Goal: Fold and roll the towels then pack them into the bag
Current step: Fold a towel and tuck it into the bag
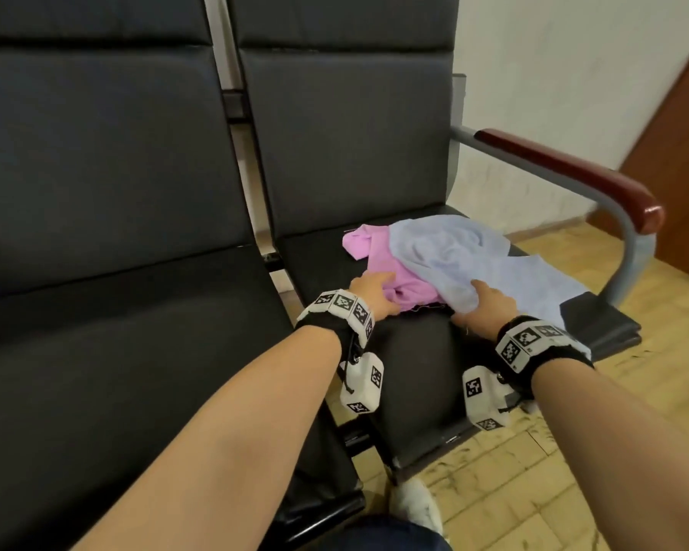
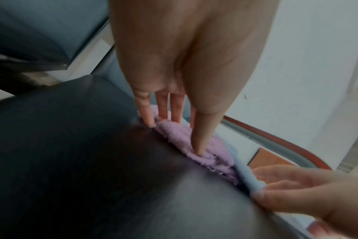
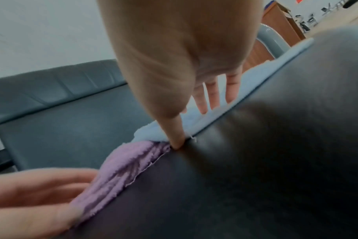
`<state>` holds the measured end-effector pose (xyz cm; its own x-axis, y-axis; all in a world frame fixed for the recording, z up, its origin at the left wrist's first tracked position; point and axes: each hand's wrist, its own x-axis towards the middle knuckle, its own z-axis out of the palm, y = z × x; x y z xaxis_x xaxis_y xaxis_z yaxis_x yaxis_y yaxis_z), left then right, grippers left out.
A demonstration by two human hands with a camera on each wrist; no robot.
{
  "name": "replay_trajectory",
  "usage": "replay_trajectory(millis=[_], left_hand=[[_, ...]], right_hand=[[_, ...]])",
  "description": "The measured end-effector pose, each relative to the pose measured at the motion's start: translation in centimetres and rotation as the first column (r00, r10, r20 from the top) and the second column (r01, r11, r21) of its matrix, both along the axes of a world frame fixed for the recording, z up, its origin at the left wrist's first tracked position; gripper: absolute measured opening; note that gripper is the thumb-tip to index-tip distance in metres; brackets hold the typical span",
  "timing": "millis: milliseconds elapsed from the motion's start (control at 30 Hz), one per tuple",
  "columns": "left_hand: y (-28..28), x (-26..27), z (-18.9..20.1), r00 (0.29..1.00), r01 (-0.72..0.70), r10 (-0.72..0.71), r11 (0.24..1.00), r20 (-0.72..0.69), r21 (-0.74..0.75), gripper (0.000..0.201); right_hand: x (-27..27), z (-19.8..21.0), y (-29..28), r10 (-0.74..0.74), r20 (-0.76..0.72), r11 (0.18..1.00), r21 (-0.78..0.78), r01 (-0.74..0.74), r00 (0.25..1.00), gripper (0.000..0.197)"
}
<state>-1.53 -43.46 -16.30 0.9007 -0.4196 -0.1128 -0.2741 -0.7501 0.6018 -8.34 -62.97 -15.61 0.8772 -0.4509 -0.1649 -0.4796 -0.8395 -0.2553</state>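
Pink towel (image 1: 382, 268) and pale blue towel (image 1: 466, 264) lie heaped together on the black seat (image 1: 319, 248) at the right end of the bench, the blue one draped over the pink and spilling toward the seat's right edge, under the red-topped armrest (image 1: 565, 169). My left hand (image 1: 374, 292) is on the pink towel at its near edge, fingers stretched out flat across the cloth, thumb pressing down into the bunched folds; in the left wrist view that thumb (image 2: 200, 142) digs into the pile while the little finger touches the black surface beside it. So the left grip is wide, pressing and not closed round anything. My right hand (image 1: 486, 304) is at the near edge of the blue towel, fingers laid out long on top of the cloth and thumb tip down at the hem, right where blue meets pink; the right wrist view shows the thumb (image 3: 177, 137) planted at that hem. Whether it pinches the edge I cannot tell. Both hands sit close together at the front of the heap. Dark bag (image 1: 414, 375) bulges between my wrists at the seat's front edge, towels just beyond it.
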Motion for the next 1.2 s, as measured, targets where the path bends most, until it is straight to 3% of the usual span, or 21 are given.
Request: replay_trajectory(millis=[33, 100, 200, 333, 433, 533, 667, 733, 800, 933, 1033, 1200], left_hand=[[-0.2, 0.3, -0.6, 1.000, 0.011, -0.011, 0.999, 0.005, 0.044, 0.050], [-0.2, 0.8, -0.8, 0.999, -0.005, 0.003, 0.998, 0.041, 0.055, 0.038], [0.0, 1.4, -0.2, 0.996, -0.076, 0.078, 0.996, 0.036, -0.042, 0.036], [0.7, 0.4, 2.0, 0.996, -0.089, 0.090, 0.985, 0.000, -0.149, 0.047], [1.5, -0.8, 4.5, 0.998, -0.065, 0.061, 0.957, -0.024, -0.284, 0.051], [2.7, -2.3, 8.5, 0.999, -0.040, 0.037, 0.889, -0.017, -0.456, 0.058], [4.6, -5.5, 15.2, 0.996, 0.013, -0.074, 0.679, -0.051, -0.734, 0.071], [5.9, -7.6, 18.3, 0.980, 0.042, -0.184, 0.555, -0.074, -0.831, 0.065], [7.7, -10.1, 20.8, 0.973, 0.080, -0.225, 0.517, -0.046, -0.853, 0.036], [12.9, -13.4, 22.5, 0.998, 0.026, 0.024, 0.586, 0.049, -0.810, 0.011], [17.8, -15.4, 22.6, 0.974, -0.016, 0.178, 0.671, 0.141, -0.741, 0.013], [25.8, -18.1, 21.9, 0.929, -0.101, 0.339, 0.619, 0.148, -0.779, 0.011]], right_hand=[[0.2, -0.5, -0.4, -0.003, 0.017, 1.000, 0.003, 0.003, 1.000, 0.063], [0.7, -0.5, -0.8, -0.015, 0.088, 0.999, 0.034, 0.012, 0.996, 0.020], [0.8, 0.7, -0.9, -0.118, 0.219, 0.989, 0.116, 0.095, 0.969, 0.019], [-0.4, 4.7, 0.7, -0.299, 0.478, 0.935, 0.322, 0.152, 0.826, 0.030], [-1.8, 9.4, 2.6, -0.298, 0.667, 0.911, 0.413, -0.006, 0.682, 0.026], [-3.5, 14.7, 5.2, -0.155, 0.798, 0.913, 0.341, -0.223, 0.583, 0.013], [-5.8, 21.2, 9.3, -0.047, 0.878, 0.845, 0.289, -0.449, 0.477, 0.004], [-7.0, 23.5, 11.4, -0.011, 0.879, 0.797, 0.295, -0.526, 0.477, 0.009], [-8.5, 24.8, 13.7, 0.015, 0.867, 0.749, 0.319, -0.580, 0.497, 0.014], [-11.1, 25.4, 18.8, 0.036, 0.844, 0.648, 0.387, -0.656, 0.534, 0.016], [-12.5, 25.4, 22.7, 0.059, 0.823, 0.570, 0.437, -0.696, 0.565, 0.011], [-13.9, 24.6, 29.0, 0.039, 0.801, 0.425, 0.528, -0.735, 0.598, 0.003]])
